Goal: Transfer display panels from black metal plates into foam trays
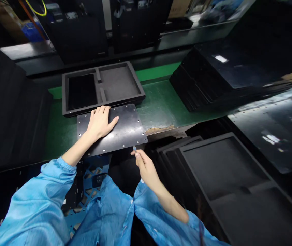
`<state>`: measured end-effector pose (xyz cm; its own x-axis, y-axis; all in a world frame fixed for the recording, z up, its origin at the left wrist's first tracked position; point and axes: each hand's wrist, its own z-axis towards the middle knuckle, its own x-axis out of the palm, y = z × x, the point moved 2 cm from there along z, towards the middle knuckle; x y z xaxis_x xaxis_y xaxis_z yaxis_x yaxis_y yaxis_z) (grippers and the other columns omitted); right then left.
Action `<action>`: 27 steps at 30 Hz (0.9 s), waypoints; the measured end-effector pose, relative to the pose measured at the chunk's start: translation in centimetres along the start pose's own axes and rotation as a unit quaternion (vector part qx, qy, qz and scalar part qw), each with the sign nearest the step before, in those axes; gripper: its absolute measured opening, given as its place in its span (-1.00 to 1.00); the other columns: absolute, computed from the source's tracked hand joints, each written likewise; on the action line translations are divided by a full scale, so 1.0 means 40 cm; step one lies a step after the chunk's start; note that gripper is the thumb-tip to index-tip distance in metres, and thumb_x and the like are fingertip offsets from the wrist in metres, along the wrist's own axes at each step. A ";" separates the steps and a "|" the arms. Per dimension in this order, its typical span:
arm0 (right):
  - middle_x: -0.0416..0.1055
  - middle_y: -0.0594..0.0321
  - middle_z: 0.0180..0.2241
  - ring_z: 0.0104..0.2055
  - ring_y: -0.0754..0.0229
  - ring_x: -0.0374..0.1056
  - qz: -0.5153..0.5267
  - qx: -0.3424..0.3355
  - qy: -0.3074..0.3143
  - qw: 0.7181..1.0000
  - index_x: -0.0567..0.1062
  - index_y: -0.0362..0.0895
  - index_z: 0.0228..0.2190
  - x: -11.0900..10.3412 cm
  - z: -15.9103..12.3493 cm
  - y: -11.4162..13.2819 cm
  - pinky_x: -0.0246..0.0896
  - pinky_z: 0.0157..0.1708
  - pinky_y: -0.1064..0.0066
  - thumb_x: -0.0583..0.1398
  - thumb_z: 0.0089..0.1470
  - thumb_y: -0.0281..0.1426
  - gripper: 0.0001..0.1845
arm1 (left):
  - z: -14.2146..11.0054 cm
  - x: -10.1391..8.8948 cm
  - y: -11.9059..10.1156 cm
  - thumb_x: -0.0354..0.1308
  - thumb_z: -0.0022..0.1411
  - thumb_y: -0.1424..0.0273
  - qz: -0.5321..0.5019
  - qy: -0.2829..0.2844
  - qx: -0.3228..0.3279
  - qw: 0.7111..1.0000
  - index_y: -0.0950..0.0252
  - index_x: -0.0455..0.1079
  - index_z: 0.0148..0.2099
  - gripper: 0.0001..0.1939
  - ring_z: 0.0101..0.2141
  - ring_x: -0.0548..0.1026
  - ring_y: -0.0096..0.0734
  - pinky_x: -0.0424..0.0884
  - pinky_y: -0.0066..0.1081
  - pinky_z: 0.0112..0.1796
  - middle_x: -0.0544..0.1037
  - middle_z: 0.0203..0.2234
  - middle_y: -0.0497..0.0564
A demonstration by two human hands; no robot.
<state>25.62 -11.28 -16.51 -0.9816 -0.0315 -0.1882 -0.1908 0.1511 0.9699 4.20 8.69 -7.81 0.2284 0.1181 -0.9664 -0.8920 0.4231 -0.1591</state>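
Note:
A thin dark plate (121, 126) with small holes along its edges lies on the green bench, its near edge jutting past the bench edge. My left hand (100, 123) rests flat on the plate's left half, thumb spread toward the right. Just off the near right corner, my right hand (146, 167) pinches a small grey-blue blade-like piece (134, 148) between thumb and fingers. Its tip is close to the plate's edge; whether they touch I cannot tell. Behind the plate sits a black foam tray (142, 93) with a glossy black panel (82, 91) in its left compartment.
A stack of black sheets (199, 82) stands on the green bench (161, 102) at right. More foam trays (228, 167) are piled at lower right, beside a shiny dark panel (276, 136). A tall dark stack (10, 109) rises at left. The bench edge is chipped.

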 end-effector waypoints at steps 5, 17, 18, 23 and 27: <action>0.63 0.18 -0.25 -0.21 0.03 0.60 -0.366 0.010 0.079 0.927 0.57 0.08 0.15 -0.100 0.013 0.158 0.28 -0.26 0.36 -0.04 0.58 -0.16 -0.57 | -0.014 -0.016 -0.011 -0.01 0.53 -0.03 -0.013 0.015 -0.002 1.000 0.47 0.27 0.45 -0.26 0.34 0.37 0.15 0.21 0.14 0.38 0.44 0.35 0.36; 0.68 0.00 -0.16 -0.12 -0.13 0.68 -0.639 0.004 0.159 0.753 0.54 -0.02 0.16 -0.097 0.041 0.349 0.42 -0.22 0.27 0.04 0.50 -0.48 -0.62 | -0.227 -0.101 -0.116 0.07 0.57 0.29 0.175 0.133 0.248 0.944 0.36 0.29 0.52 -0.42 0.33 0.46 0.31 0.69 0.06 0.04 0.39 0.42 0.34; 0.68 0.00 -0.14 -0.11 -0.13 0.68 -0.642 -0.002 0.160 0.749 0.54 -0.03 0.15 -0.098 0.043 0.354 0.42 -0.21 0.27 0.04 0.48 -0.51 -0.61 | -0.234 -0.110 -0.120 0.01 0.57 0.40 0.196 0.119 0.266 0.936 0.37 0.34 0.48 -0.48 0.29 0.51 0.27 0.73 0.01 -0.04 0.42 0.39 0.31; 0.69 -0.03 -0.12 -0.08 -0.15 0.67 -0.635 -0.080 0.135 0.756 0.55 -0.08 0.13 -0.088 0.074 0.363 0.44 -0.17 0.24 -0.02 0.57 -0.30 -0.61 | -0.231 -0.185 -0.109 -0.06 0.48 0.68 0.205 -0.008 0.297 0.933 0.39 0.41 0.41 -0.45 0.22 0.59 0.05 0.73 -0.09 0.00 0.48 0.36 0.22; 0.68 -0.12 -0.07 -0.03 -0.20 0.66 -0.592 -0.172 0.128 0.777 0.37 -0.13 0.39 -0.026 0.151 0.360 0.47 -0.02 0.14 0.08 0.52 0.01 -0.35 | -0.194 -0.243 -0.099 0.05 0.54 0.53 0.148 -0.051 0.243 0.957 0.31 0.43 0.38 -0.56 0.15 0.65 -0.10 0.72 -0.28 -0.16 0.60 0.25 0.16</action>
<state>23.87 -3.09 -3.27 -0.0778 -0.1494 -0.9857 -0.9046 -0.4050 0.1328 2.48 -1.08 0.64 0.0520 0.3735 -0.9262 -0.6424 0.7226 0.2553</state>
